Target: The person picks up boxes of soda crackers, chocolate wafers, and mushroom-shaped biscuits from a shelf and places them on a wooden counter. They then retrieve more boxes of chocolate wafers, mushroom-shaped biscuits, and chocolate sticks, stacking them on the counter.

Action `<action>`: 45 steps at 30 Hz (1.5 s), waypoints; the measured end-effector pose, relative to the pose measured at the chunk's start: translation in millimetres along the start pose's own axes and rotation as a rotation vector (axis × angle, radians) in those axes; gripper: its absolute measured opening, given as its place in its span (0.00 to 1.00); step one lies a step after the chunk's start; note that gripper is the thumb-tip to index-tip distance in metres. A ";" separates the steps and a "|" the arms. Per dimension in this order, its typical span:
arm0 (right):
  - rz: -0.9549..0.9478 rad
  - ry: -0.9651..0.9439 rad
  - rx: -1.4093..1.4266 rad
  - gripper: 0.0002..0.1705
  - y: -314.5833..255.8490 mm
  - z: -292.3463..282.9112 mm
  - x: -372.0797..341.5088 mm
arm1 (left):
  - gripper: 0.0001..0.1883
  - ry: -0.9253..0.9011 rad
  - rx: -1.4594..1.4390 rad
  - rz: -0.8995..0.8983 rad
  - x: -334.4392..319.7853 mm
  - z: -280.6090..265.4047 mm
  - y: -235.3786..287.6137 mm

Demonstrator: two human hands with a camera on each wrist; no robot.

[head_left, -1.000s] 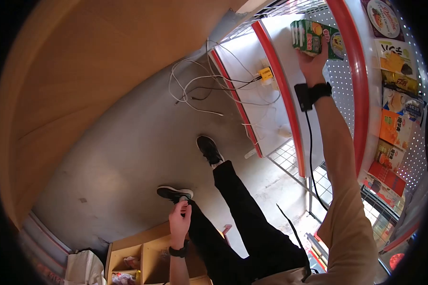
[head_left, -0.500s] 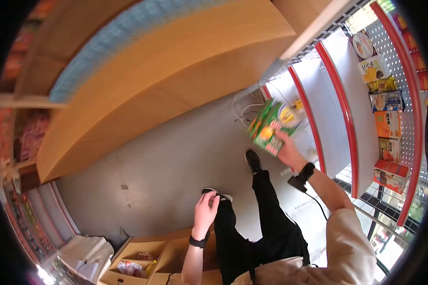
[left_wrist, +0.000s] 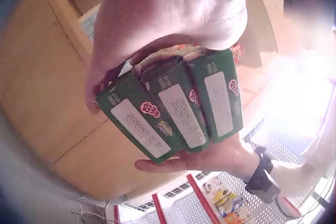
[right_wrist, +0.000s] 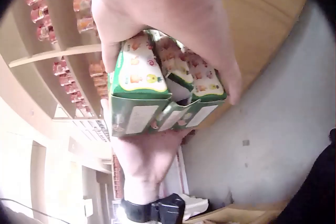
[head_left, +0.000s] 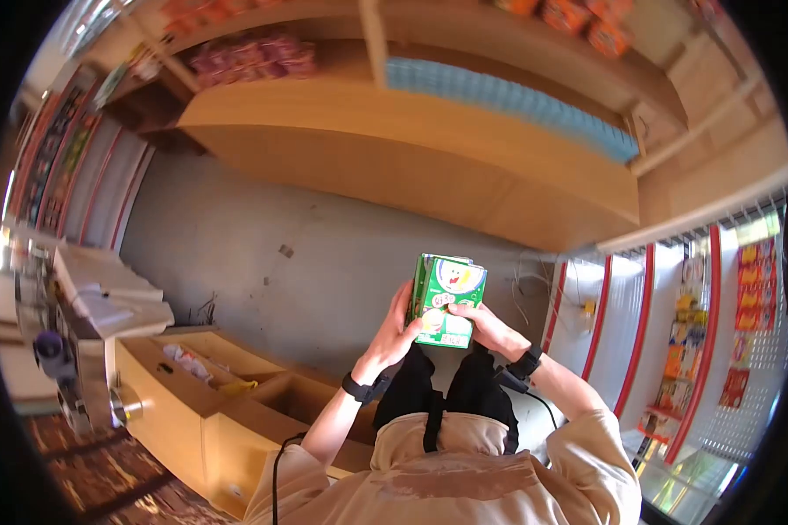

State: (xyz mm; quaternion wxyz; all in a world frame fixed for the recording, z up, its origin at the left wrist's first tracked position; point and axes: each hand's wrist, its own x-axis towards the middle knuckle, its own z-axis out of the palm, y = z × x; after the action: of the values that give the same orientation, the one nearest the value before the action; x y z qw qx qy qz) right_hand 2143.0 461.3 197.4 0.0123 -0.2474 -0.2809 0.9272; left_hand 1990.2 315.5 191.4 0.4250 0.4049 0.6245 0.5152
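Observation:
In front of my body, I hold a stack of three green snack boxes point(head_left: 446, 293) with both hands. My left hand point(head_left: 390, 331) grips them at the left side, thumb over the front face. At the right, my right hand point(head_left: 492, 332) grips the same stack, its thumb also across the front. The left wrist view shows the three box ends point(left_wrist: 181, 106) side by side, each with a white label of printed numbers. From the right wrist, the middle box's end point(right_wrist: 176, 111) looks bent in between its neighbours.
A curved wooden shelf unit point(head_left: 411, 162) with bagged goods runs across the far side. Red-edged white shelves point(head_left: 626, 306) with boxed goods stand at the right. A wooden bin with compartments point(head_left: 228, 394) is near my left, beside a pale cloth bag point(head_left: 114, 289). Cables point(head_left: 530, 284) lie by the right shelves.
My right hand has brought the green boxes off the right-hand shelf to the front of my body. My left hand has risen and taken hold of them too. The head view has swung left.

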 end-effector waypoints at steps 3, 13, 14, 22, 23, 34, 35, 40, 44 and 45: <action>0.021 -0.030 -0.062 0.27 -10.1 48.3 10.7 | 0.42 0.099 0.054 -0.014 -22.4 -23.4 35.1; 0.031 -0.028 -0.028 0.44 8.3 157.1 150.3 | 0.38 0.404 -0.220 -0.057 -51.9 -148.3 37.4; 0.045 -0.039 -0.035 0.44 4.6 158.7 165.2 | 0.38 0.423 -0.220 -0.059 -44.8 -158.3 35.9; 0.069 -0.001 -0.091 0.40 7.3 252.4 333.4 | 0.36 0.383 -0.248 -0.055 0.1 -333.3 -1.9; 0.102 -0.018 -0.097 0.40 9.3 268.7 350.2 | 0.36 0.392 -0.295 -0.090 -0.4 -358.4 -9.5; 0.158 -0.132 -0.212 0.37 24.5 466.8 575.3 | 0.42 0.597 -0.284 -0.055 -2.6 -621.3 2.9; 0.166 -0.110 -0.202 0.36 30.8 480.0 598.2 | 0.43 0.601 -0.283 -0.059 -2.8 -646.9 -3.4; 0.145 -0.166 -0.179 0.36 44.2 561.8 691.5 | 0.43 0.517 -0.245 0.006 3.0 -787.0 -9.0; 0.044 -0.082 -0.191 0.37 44.5 624.9 753.3 | 0.42 0.465 -0.218 -0.080 11.5 -881.9 4.9; 0.028 -0.077 -0.189 0.37 42.3 638.0 766.9 | 0.42 0.447 -0.194 -0.097 14.9 -901.7 7.1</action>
State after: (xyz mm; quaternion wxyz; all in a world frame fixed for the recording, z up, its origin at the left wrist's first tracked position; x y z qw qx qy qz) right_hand 1178.0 221.2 287.7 -0.0349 -0.2155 -0.3639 0.9055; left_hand 1131.3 60.7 294.1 0.3373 0.2080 0.6693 0.6284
